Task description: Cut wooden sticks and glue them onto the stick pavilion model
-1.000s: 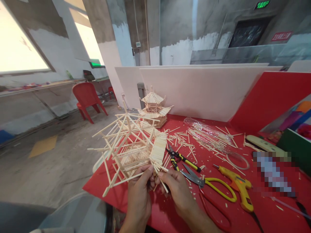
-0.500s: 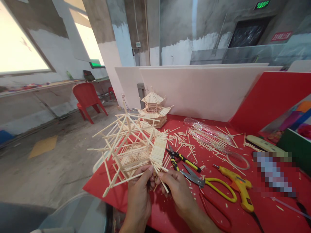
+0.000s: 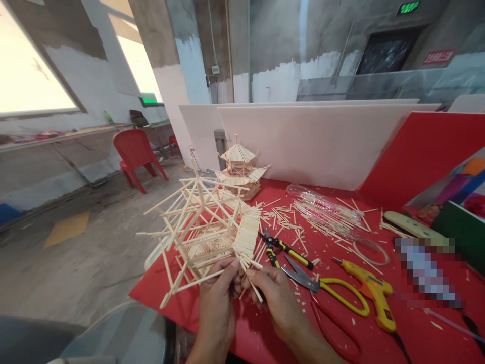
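Observation:
A pavilion model of thin wooden sticks (image 3: 248,230) stands at the table's near left. Its frame is mostly bare, with one roof side covered in a row of sticks. My left hand (image 3: 217,296) is closed on the near corner of this model, thumb and fingers pinched around its sticks. Close beside it, my right hand (image 3: 276,293) pinches a wooden stick (image 3: 256,289) at the same corner, where several sticks fan out. The fingertips partly hide the joint, so I cannot tell whether that stick is attached.
A finished-looking stick pagoda (image 3: 238,169) stands behind. To the right lie yellow-and-black pliers (image 3: 291,254), scissors (image 3: 303,278) with yellow and red handles and a yellow glue gun (image 3: 369,288). Loose sticks (image 3: 282,217) and a plastic bag of sticks (image 3: 326,207) cover the red tabletop (image 3: 322,331) beyond.

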A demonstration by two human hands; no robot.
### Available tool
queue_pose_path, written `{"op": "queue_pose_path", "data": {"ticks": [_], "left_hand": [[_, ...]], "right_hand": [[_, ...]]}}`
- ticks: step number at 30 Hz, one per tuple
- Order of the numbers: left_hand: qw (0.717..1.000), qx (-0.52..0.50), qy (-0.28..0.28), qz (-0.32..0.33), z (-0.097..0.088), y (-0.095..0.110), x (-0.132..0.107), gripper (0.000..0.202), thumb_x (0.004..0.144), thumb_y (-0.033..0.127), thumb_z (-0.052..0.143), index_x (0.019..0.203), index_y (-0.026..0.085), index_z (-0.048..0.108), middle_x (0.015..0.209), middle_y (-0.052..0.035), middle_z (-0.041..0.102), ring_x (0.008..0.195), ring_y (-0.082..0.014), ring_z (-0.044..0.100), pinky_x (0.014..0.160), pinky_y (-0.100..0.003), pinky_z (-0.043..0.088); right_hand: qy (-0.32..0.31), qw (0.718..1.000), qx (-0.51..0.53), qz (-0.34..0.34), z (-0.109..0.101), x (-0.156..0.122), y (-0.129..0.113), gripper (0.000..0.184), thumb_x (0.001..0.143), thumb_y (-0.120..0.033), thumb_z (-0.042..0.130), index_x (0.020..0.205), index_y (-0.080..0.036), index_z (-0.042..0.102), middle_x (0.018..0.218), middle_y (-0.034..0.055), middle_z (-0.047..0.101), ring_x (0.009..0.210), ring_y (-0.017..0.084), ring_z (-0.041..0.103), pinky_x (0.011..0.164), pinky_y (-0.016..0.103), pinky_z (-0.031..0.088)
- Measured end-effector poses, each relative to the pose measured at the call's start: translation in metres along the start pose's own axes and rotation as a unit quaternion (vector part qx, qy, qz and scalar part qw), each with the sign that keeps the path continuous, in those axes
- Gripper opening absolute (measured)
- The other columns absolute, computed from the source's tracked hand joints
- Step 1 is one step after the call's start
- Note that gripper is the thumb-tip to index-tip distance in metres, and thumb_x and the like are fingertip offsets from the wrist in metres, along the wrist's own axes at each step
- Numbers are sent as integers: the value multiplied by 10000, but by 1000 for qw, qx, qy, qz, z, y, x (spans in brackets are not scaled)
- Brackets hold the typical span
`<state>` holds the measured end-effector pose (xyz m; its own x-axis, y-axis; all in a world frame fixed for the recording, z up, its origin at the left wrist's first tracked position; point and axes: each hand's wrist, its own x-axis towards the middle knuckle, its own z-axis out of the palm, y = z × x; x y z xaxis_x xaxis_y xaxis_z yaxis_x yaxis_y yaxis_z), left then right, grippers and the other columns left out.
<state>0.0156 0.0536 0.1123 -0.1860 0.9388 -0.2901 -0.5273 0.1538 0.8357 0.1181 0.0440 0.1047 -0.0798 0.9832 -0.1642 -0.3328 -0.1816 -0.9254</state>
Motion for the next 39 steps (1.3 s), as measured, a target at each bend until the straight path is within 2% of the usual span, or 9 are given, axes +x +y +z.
{"op": "queue_pose_path", "data": {"ticks": [10,13,18,23,28,31,33,36,39], "left_hand": [[999,-34,4,-28,-2,1,-11,321,550,297,896,785,152,731,546,27,619,444,-70,489,429,-167,407],[998,-27,4,-54,-9,-1,-23,328,518,298,915,767,152,759,642,-13,687,551,-110,581,523,-201,492],[995,16,-7,-95,-25,-11,-39,333,456,322,942,699,154,786,663,-37,718,703,-176,663,655,-234,548],[989,58,-62,-122,-31,-28,-46,301,589,365,892,730,144,743,680,-31,724,606,-129,655,574,-191,531],[969,99,-142,-175,-30,-46,-52,337,726,449,785,765,149,638,608,-9,675,374,-94,551,310,-155,363],[968,105,-147,-174,-28,-52,-52,339,734,445,775,773,146,620,629,-7,660,392,-85,535,274,-135,323],[971,103,-132,-170,-27,-53,-51,337,724,430,785,826,152,623,638,7,647,407,-79,516,263,-124,300],[973,104,-110,-173,-26,-53,-50,385,691,424,807,907,159,630,623,30,623,398,-57,462,268,-104,237],[969,110,-111,-191,-25,-56,-49,411,670,451,812,897,159,634,588,37,607,373,-36,395,288,-104,187]], "right_hand": [[-25,998,-47,-45,-1,-6,12,415,822,-528,643,629,-160,640,570,-12,576,525,102,452,529,229,345],[-14,984,-145,-102,-2,-17,17,377,907,-454,570,685,-160,652,628,2,607,579,116,498,557,231,364],[19,887,-389,-249,-12,-46,23,291,969,-300,482,790,-172,672,716,27,649,664,137,569,641,250,398],[14,835,-483,-262,-52,-84,27,182,972,-260,499,1006,-209,671,882,38,702,796,159,633,736,263,461],[132,645,-714,-239,-103,-102,51,310,946,-386,542,1153,-180,647,994,122,663,893,288,614,769,431,487],[119,601,-759,-219,-114,-101,64,338,981,-372,465,1197,-170,629,907,111,643,795,270,624,683,416,516],[131,608,-751,-220,-114,-101,65,377,1004,-376,403,1218,-148,613,871,105,626,738,244,630,601,361,526],[138,663,-697,-236,-110,-104,54,431,1022,-388,357,1323,-134,535,946,116,621,750,206,656,540,284,532],[74,710,-655,-249,-106,-110,36,396,1019,-343,382,1366,-194,502,1036,106,631,823,184,678,607,263,559]]}}
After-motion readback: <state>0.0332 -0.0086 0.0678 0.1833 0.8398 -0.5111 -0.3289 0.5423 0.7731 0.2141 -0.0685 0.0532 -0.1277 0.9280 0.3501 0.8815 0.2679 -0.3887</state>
